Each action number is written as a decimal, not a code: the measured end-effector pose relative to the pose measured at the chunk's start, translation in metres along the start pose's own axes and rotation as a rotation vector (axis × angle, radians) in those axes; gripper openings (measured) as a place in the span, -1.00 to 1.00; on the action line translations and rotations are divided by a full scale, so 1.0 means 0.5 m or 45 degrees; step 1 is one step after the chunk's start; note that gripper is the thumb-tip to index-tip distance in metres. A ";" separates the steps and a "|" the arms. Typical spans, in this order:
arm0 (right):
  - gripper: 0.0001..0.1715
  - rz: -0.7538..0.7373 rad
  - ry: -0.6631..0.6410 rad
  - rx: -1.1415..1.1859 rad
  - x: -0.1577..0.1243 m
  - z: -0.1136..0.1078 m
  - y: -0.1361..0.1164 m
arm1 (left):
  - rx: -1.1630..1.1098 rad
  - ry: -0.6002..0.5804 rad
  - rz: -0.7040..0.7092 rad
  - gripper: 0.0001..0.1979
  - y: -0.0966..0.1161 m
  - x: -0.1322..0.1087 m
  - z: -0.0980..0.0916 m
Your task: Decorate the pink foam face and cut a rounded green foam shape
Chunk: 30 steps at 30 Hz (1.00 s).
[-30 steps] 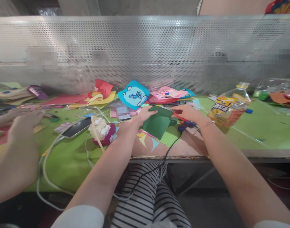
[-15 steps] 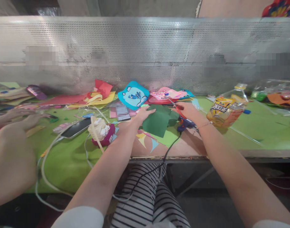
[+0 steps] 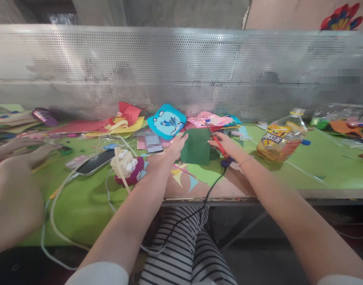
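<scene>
My left hand point(image 3: 177, 145) is closed on the left edge of a dark green sheet of paper point(image 3: 197, 147), held up above the table. In my right hand point(image 3: 228, 146) is a pair of scissors point(image 3: 218, 145) with red handles. The blades point up and away, beside the paper's right edge; whether they touch it I cannot tell. Under my right hand lies a dark blue tool point(image 3: 226, 162), partly hidden, with a black cord. Yellow and blue paper scraps and a light green sheet point(image 3: 203, 174) lie below the green paper.
Behind my hands are a blue paper piece point(image 3: 167, 122) and a pink one point(image 3: 209, 119) with drawings. A plastic bottle point(image 3: 281, 140) stands right. To the left are a tissue box point(image 3: 129, 168), a phone point(image 3: 96, 161), cables and another person's hands point(image 3: 18, 166). A perforated metal panel point(image 3: 181, 67) runs behind.
The green paper has turned more upright and square to me. My right hand with the scissors has shifted left, closer to the paper's edge.
</scene>
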State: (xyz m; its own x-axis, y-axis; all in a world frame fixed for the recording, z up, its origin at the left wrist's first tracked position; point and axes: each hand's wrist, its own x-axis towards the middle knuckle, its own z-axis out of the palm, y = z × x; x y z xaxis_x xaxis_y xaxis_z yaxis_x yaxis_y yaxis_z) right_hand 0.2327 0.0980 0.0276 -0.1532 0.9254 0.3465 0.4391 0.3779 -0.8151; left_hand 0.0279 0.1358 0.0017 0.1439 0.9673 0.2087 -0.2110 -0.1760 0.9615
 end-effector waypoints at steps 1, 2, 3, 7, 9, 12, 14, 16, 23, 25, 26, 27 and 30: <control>-0.64 0.015 0.018 0.027 0.003 0.004 0.004 | -0.019 -0.031 -0.027 -0.62 0.001 -0.003 0.002; -0.66 0.028 0.033 0.047 0.006 0.008 0.009 | -0.032 -0.062 -0.056 -0.62 0.002 -0.005 0.003; -0.68 0.038 0.047 0.066 0.009 0.010 0.014 | -0.047 -0.091 -0.087 -0.61 0.003 -0.007 0.003; -0.72 0.046 0.100 0.171 0.011 0.012 0.018 | -0.072 -0.199 -0.191 -0.54 0.004 -0.016 0.002; -0.72 0.050 0.130 0.209 0.008 0.010 0.010 | -0.075 -0.238 -0.227 -0.52 0.002 -0.019 0.002; -0.70 0.041 0.160 0.238 0.002 0.008 -0.003 | -0.064 -0.226 -0.236 -0.52 -0.002 -0.020 0.003; -0.68 0.029 0.137 0.243 0.000 0.005 -0.010 | -0.057 -0.179 -0.226 -0.56 -0.004 -0.018 0.004; -0.66 0.024 0.102 0.231 -0.002 0.002 -0.014 | -0.045 -0.112 -0.217 -0.58 -0.005 -0.015 0.004; -0.55 -0.018 0.011 -0.002 0.002 -0.006 0.002 | 0.038 0.113 -0.128 -0.55 -0.004 -0.008 -0.002; -0.56 -0.008 -0.028 -0.031 0.007 -0.003 0.016 | 0.049 0.138 -0.123 -0.57 -0.002 -0.008 -0.004; -0.57 0.001 -0.050 -0.030 0.008 -0.001 0.022 | 0.057 0.146 -0.123 -0.58 -0.001 -0.008 -0.004; -0.58 0.013 -0.073 -0.019 0.010 0.001 0.028 | 0.064 0.150 -0.118 -0.59 0.000 -0.007 -0.005; -0.60 0.041 -0.138 0.027 0.011 0.006 0.038 | 0.062 0.143 -0.096 -0.59 0.001 -0.007 -0.006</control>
State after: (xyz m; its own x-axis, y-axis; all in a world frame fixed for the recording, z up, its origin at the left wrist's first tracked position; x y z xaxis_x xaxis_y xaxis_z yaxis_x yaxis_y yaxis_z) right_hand 0.2374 0.1102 0.0127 -0.2345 0.9342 0.2689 0.4264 0.3475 -0.8351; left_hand 0.0244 0.1326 0.0011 0.0478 0.9920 0.1168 -0.1559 -0.1081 0.9818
